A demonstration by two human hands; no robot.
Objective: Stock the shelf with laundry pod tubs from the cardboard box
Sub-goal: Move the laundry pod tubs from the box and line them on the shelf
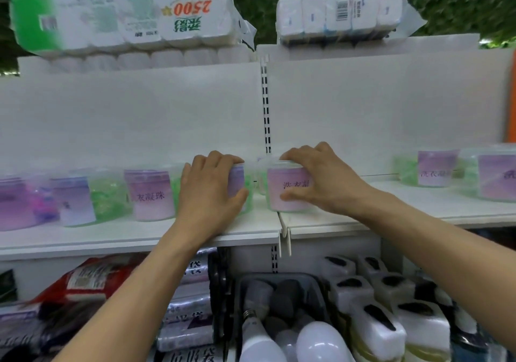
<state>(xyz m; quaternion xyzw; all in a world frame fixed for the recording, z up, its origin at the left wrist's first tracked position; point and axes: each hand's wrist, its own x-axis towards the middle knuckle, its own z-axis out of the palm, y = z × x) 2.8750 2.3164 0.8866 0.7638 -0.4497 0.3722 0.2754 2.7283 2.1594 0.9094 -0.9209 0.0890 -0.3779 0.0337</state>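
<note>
1. Two hands work at the white shelf (pixel 139 234), each on its own laundry pod tub.
2. The left hand (pixel 208 191) wraps the left tub (pixel 237 184) — fingers curled over its top edge, thumb pressed against its near side; the tub stands upright on the shelf, just left of the joint between the two shelf boards.
3. The right hand (pixel 321 179) grips the right tub (pixel 287 188) — fingertips hooked over the lid, thumb low on the purple label; this tub stands upright just right of the joint, near the left tub but apart from it.
4. More tubs line the shelf: a row (pixel 150 194) to the left, two (pixel 435 170) at the far right.
5. Tissue packs (pixel 125 12) lie on top of the unit.
6. Light bulbs (pixel 315 342) fill a bin on the lower shelf.
</note>
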